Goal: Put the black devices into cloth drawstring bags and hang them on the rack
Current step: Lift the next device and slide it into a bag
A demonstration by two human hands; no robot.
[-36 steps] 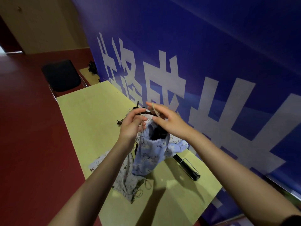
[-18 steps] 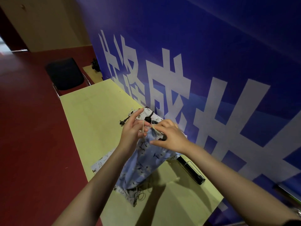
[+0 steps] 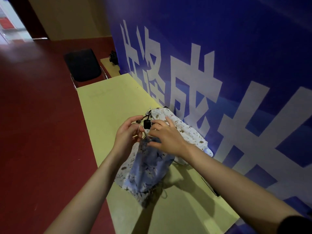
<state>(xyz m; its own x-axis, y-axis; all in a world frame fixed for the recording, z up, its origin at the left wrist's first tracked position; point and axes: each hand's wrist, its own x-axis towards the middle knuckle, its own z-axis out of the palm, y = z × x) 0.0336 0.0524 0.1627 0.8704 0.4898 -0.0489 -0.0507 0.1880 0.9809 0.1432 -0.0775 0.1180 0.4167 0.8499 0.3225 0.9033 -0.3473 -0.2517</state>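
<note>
A light blue patterned drawstring bag (image 3: 148,168) hangs bunched at its neck over the yellow table (image 3: 114,102). My left hand (image 3: 128,134) pinches the pale drawstring at the bag's mouth. My right hand (image 3: 166,135) grips the gathered neck from the right, fingers curled on the cloth. A small black device part (image 3: 146,124) shows just above the neck between my hands. A white patterned bag (image 3: 185,130) lies behind on the table against the wall. No rack shows.
A blue banner wall (image 3: 219,65) with white characters runs along the table's right side. A dark chair (image 3: 82,65) stands past the table's far end. A black bar-shaped object (image 3: 211,187) lies by my right forearm. Red floor (image 3: 42,132) is on the left.
Both hands and the blue bag came down lower toward the table. The bag's mouth, open a second ago, is now gathered tight between my hands.
</note>
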